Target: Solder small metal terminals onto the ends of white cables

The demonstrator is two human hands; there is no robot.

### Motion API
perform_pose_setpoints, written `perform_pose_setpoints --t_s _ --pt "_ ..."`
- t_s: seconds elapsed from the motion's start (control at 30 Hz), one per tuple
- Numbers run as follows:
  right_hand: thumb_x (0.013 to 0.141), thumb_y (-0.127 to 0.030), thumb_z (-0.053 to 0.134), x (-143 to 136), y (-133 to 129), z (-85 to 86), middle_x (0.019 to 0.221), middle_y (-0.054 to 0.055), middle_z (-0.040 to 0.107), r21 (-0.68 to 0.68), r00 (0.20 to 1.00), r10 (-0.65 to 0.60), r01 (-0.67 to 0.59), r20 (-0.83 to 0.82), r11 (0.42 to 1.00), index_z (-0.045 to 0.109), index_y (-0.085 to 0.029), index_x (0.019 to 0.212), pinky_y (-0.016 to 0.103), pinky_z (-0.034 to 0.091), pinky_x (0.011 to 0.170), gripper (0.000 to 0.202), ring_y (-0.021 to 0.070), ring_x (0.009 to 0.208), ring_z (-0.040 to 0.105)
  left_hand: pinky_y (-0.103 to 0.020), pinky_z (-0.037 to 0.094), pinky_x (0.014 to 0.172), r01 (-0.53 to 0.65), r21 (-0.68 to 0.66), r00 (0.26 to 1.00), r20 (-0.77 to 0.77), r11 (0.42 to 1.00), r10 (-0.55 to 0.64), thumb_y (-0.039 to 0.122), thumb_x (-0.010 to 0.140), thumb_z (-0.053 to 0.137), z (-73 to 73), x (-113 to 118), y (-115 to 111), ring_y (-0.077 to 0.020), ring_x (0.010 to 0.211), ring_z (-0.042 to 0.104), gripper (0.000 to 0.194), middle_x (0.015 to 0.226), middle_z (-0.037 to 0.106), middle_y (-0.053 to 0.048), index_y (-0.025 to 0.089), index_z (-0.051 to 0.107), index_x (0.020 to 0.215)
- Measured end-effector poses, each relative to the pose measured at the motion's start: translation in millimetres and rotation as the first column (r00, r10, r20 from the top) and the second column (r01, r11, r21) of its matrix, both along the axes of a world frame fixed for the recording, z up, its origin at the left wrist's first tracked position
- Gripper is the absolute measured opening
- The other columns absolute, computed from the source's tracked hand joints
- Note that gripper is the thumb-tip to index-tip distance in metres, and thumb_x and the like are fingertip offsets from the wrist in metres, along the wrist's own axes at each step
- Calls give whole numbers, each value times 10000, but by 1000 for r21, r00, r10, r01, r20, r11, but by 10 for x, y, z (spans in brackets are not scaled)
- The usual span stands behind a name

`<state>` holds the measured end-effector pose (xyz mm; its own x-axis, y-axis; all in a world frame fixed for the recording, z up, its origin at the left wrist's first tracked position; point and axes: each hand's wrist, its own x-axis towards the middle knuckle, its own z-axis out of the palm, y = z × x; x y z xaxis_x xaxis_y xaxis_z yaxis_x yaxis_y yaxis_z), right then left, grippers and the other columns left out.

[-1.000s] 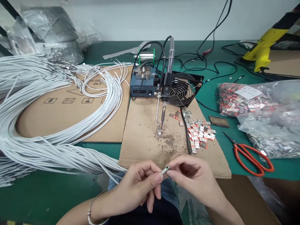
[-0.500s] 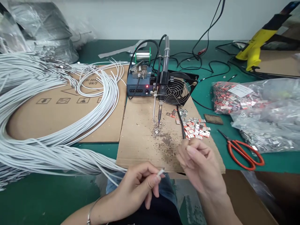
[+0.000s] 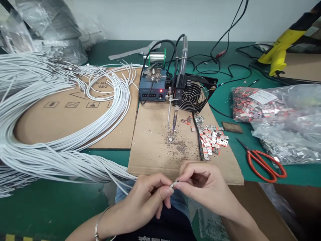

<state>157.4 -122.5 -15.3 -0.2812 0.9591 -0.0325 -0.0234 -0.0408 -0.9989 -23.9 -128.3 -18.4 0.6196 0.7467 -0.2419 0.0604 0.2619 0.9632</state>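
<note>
My left hand (image 3: 152, 197) pinches a white cable (image 3: 173, 184) close to its end, thumb against forefinger. Touching that same end, my right hand (image 3: 200, 179) has thumb and forefinger closed at its dark tip; whether a small part is also between these fingers is hidden. Ahead of both hands, a soldering iron (image 3: 178, 87) hangs tip-down in a stand over a cardboard sheet (image 3: 147, 147), with scattered solder bits (image 3: 171, 138) under the tip. Small metal connector pieces with orange parts (image 3: 213, 139) lie in a loose pile right of the iron.
A large bundle of white cables (image 3: 100, 137) covers the left side. Behind the iron stand a blue solder feeder (image 3: 152, 88), a solder spool (image 3: 157, 57) and a black fan (image 3: 195, 95). Orange-handled scissors (image 3: 265, 164), bagged connectors (image 3: 250, 103) and a yellow heat gun (image 3: 278, 50) are at right.
My right hand has come down and left to meet the cable end in my left hand. The left hand keeps its pinch. The view has shifted slightly.
</note>
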Motion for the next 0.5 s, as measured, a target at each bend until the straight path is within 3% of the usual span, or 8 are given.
perform_pose_setpoints --t_s 0.17,0.27,0.37,0.5 --pt "743 -106 656 -183 -91 -103 551 -57 460 134 977 -179 194 -117 972 548 -191 602 189 299 424 197 73 484 394 -123 295 353 -102 -131 984 134 986 119 465 869 501 -87 106 -46 -36 368 480 313 576 565 30 167 467 779" --pt "755 -82 621 -304 -116 -151 550 -54 438 274 948 -307 317 -81 908 522 -188 600 196 319 424 213 81 485 406 -106 272 325 -150 -226 958 206 963 197 463 840 552 -130 148 -71 -39 349 496 324 544 572 36 171 445 751" --pt "756 -51 591 -381 -128 -194 557 -43 443 387 927 -369 363 -61 848 523 -192 620 216 344 430 207 99 495 430 -95 266 306 -178 -294 938 236 939 252 442 808 608 -146 155 -76 -43 346 511 323 539 592 28 161 467 732" --pt "706 29 584 -387 -151 -249 609 -17 496 546 901 -429 389 -58 742 602 -198 724 259 371 478 229 125 538 468 -103 376 367 -236 -324 914 246 916 322 417 750 685 -136 140 -46 -44 361 515 331 455 548 48 139 521 681"
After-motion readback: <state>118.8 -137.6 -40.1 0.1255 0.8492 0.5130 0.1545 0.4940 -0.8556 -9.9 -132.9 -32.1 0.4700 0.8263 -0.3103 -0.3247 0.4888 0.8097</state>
